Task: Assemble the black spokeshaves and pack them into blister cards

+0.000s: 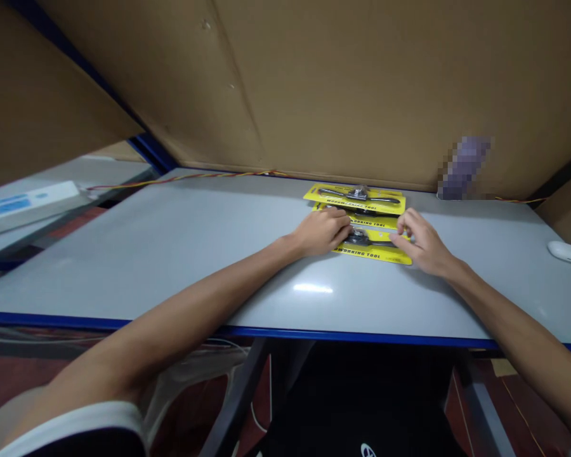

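Note:
Three spokeshaves on yellow cards printed "WOODWORKING TOOL" lie on the table in a column running away from me. The far packaged spokeshave [359, 194] overlaps the top of the middle packaged spokeshave [374, 220]. Nearest me is the front packaged spokeshave [368, 252], its dark body and right handle showing. My left hand [324, 231] is curled over its left end, hiding that part of the card. At the right end, my right hand [421, 241] has bent fingers and the thumb closed on the card's edge.
The grey table [209, 254] has a blue front edge. A cardboard wall [314, 82] rises behind it. A white case [565, 251] lies at right, and a blurred purple object [464, 168] stands by the wall. Twisted wires [209, 174] run along the back; a white power strip [28, 203] is far left.

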Action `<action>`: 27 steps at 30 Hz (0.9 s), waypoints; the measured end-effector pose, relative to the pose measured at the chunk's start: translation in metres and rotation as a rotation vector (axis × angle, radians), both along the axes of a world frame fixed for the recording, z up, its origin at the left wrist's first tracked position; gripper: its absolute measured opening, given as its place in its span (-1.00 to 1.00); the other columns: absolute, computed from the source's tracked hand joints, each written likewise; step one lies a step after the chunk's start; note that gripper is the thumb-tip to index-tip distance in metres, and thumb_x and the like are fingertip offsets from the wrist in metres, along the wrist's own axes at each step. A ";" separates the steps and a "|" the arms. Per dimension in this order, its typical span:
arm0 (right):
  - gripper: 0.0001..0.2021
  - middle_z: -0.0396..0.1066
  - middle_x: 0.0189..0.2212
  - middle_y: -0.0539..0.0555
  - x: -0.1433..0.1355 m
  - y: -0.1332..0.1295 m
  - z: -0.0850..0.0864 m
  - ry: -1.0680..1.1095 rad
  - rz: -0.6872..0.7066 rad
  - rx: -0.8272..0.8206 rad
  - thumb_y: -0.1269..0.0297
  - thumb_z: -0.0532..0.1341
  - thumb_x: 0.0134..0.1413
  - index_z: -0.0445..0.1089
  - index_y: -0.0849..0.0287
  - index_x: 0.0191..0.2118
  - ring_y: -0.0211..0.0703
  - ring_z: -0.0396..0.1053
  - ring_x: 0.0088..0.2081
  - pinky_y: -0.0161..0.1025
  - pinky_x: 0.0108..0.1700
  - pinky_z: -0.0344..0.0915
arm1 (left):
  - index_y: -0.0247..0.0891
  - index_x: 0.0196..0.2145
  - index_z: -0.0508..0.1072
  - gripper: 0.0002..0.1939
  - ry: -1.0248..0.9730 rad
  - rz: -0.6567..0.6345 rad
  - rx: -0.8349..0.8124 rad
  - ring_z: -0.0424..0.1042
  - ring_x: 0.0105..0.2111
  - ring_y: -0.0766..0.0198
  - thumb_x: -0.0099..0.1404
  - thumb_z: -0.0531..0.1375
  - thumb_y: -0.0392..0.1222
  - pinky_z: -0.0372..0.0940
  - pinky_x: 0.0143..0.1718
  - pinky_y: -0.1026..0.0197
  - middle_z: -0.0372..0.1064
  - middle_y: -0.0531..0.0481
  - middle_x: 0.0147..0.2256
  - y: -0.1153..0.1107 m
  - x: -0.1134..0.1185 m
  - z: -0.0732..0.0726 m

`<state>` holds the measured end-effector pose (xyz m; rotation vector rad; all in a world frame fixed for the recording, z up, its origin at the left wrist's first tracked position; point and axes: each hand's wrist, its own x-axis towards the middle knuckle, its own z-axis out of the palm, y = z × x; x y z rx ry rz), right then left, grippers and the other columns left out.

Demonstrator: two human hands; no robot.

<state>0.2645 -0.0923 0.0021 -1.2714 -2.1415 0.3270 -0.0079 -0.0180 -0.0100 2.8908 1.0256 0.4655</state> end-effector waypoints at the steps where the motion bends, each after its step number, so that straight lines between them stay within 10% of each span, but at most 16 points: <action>1: -0.80 0.42 -0.09 0.15 -0.005 -0.002 0.000 -0.057 0.018 -0.004 0.06 0.14 0.36 0.22 0.03 -0.23 0.09 0.38 -0.06 0.05 0.01 0.30 | -0.23 -0.39 0.47 -0.60 -0.034 -0.002 -0.021 0.42 -0.31 0.11 0.49 -0.05 -0.08 0.24 -0.28 0.08 0.48 -0.18 -0.34 -0.005 0.005 -0.001; 9: -0.30 0.51 0.16 0.35 -0.021 -0.002 -0.008 -0.335 0.034 -0.072 -0.11 0.29 0.31 0.25 0.19 0.39 0.36 0.44 0.15 0.25 0.16 0.34 | -0.15 -0.61 0.08 -0.53 -0.427 0.132 -0.123 0.17 -0.51 0.27 0.45 -0.02 0.02 0.19 -0.28 0.11 0.16 0.05 -0.61 -0.008 0.007 0.010; 12: -0.47 0.55 0.15 0.29 -0.022 -0.001 -0.008 -0.445 0.052 -0.004 -0.09 0.22 0.40 0.42 0.13 0.29 0.32 0.45 0.15 0.24 0.16 0.35 | -0.15 -0.63 0.04 -0.53 -0.387 0.174 -0.028 0.02 -0.59 0.32 0.41 0.00 0.01 0.20 -0.27 0.11 0.01 0.11 -0.68 0.012 -0.014 0.011; 16: -0.54 0.59 0.11 0.24 -0.027 -0.005 -0.008 -0.508 0.024 0.106 -0.08 0.22 0.44 0.48 0.15 0.19 0.21 0.51 0.08 0.15 0.16 0.36 | -0.20 -0.46 0.36 -0.67 -0.500 0.290 -0.052 0.31 -0.52 0.26 0.29 0.14 0.10 0.27 -0.30 0.17 0.35 0.04 -0.55 0.032 -0.035 0.006; 23: -0.48 0.52 0.22 0.32 -0.024 -0.006 -0.010 -0.406 -0.059 0.318 -0.07 0.19 0.46 0.43 0.23 0.27 0.25 0.47 0.17 0.15 0.15 0.38 | -0.31 -0.25 0.60 -0.49 -0.852 0.209 -1.090 0.63 -0.27 -0.09 0.26 0.10 0.20 0.54 -0.18 -0.08 0.63 -0.24 -0.26 0.033 -0.033 0.007; 27: -0.46 0.52 0.15 0.31 -0.019 -0.004 -0.012 -0.346 -0.100 0.306 -0.06 0.27 0.37 0.44 0.17 0.28 0.25 0.48 0.10 0.18 0.13 0.43 | -0.35 -0.01 0.62 -0.56 -0.883 0.134 -1.276 0.66 -0.07 -0.09 0.16 0.27 -0.16 0.54 0.07 -0.11 0.67 -0.24 -0.10 0.034 -0.037 0.006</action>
